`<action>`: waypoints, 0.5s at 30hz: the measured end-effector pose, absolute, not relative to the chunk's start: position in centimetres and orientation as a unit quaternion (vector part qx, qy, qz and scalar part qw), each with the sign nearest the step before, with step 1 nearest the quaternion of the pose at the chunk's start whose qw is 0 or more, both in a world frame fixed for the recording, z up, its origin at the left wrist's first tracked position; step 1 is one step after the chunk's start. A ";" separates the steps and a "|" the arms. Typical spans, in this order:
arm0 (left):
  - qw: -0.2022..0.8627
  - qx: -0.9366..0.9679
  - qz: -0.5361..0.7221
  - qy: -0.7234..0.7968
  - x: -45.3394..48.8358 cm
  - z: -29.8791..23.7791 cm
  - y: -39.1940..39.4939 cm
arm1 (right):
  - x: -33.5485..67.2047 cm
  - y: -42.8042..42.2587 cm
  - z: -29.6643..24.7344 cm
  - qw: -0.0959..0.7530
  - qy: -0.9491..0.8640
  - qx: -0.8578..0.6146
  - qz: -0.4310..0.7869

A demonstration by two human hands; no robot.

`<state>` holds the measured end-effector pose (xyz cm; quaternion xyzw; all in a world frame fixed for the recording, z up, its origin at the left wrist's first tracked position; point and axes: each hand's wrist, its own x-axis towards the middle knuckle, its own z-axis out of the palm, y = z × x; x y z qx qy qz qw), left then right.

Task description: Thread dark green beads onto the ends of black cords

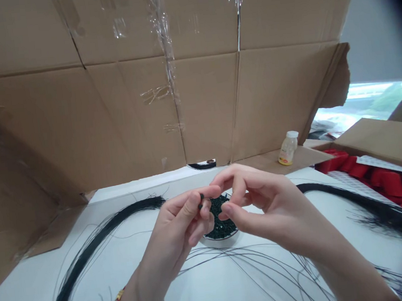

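My left hand [183, 219] is closed, its thumb and fingers pinching small dark pieces [201, 200]; their exact kind is too small to make out. Close beside it, my right hand [252, 197] is curled with a gap between thumb and index finger, and nothing shows in it. The right index fingertip meets the tip of the left index finger. Behind and below both hands stands a round white bowl [222, 242] filled with small dark green or black pieces [219, 218], partly covered by the fingers. Thin dark strands [255, 255] run across the table under the hands.
Bundles of black strands curve along the left [89, 246] and right [357, 198]. A tall cardboard wall [129, 119] encloses the back and left. A white-capped bottle [288, 149] stands on a cardboard flap. At right, an open box [383, 145] is near red material [379, 175].
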<state>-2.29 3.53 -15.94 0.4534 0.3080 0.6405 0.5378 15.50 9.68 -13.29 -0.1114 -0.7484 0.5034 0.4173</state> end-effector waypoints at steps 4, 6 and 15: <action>0.558 0.453 0.628 0.297 -2.0 -15.8 3.4 | 15.4 9.2 -13.2 0.436 -0.751 -0.112 0.483; 0.558 0.460 0.623 0.298 -1.9 -15.7 3.2 | 15.4 9.1 -13.0 0.440 -0.756 -0.109 0.472; 0.548 0.484 0.615 0.295 -2.0 -15.7 3.0 | 15.5 8.8 -12.9 0.440 -0.772 -0.110 0.445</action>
